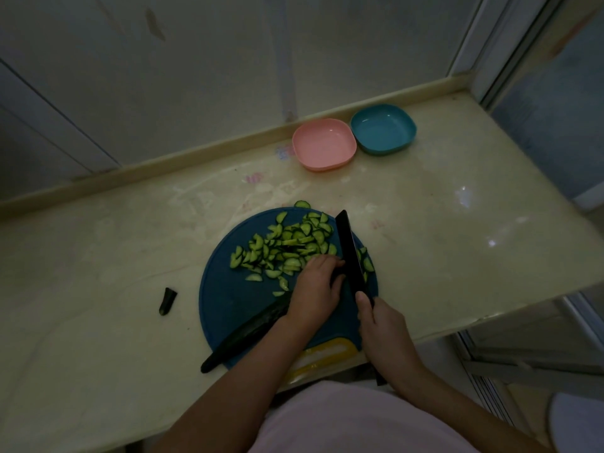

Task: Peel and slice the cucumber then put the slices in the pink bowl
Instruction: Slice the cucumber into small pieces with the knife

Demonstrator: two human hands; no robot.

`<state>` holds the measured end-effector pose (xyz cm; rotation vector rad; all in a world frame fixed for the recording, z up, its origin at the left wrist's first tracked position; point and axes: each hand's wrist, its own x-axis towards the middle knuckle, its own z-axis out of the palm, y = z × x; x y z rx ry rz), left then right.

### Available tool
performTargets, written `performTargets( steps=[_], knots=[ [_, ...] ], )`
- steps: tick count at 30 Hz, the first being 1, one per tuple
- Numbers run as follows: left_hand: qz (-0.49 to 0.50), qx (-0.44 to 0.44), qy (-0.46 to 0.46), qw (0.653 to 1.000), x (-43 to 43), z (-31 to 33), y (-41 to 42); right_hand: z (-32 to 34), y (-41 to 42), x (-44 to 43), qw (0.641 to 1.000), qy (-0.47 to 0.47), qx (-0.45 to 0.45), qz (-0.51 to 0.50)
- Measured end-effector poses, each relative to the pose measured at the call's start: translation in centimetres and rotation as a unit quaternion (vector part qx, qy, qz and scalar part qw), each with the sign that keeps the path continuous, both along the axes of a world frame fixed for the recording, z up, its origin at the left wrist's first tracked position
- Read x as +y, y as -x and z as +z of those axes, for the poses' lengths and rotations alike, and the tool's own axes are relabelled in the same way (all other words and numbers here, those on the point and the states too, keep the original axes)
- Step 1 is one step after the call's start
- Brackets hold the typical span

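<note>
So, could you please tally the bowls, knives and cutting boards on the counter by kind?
Bowls: 2, the pink bowl and the blue bowl
Knives: 1, the black knife
Cutting boards: 1, the blue cutting board
Total: 4

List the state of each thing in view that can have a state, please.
pink bowl: empty, upright.
blue bowl: empty, upright.
slices: heaped on the cutting board, one on the counter.
cucumber: partly sliced, skin on, held by the left hand.
knife: gripped by the right hand, blade beside the left hand.
cut-off end: lying on the counter.
</note>
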<state>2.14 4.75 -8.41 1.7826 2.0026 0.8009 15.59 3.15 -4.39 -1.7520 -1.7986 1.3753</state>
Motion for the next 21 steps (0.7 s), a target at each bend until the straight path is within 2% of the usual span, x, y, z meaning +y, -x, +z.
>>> performTargets(
  steps=[5, 21],
  knots=[
    [-0.007, 0.001, 0.004, 1.0, 0.01, 0.12, 0.1, -0.75, 0.84, 0.41, 1.0, -0.005, -0.021, 0.006],
    [0.004, -0.01, 0.0, 1.0, -0.06, 0.39, 0.08, -0.36, 0.01, -0.42, 0.999, 0.012, 0.033, -0.024]
  ],
)
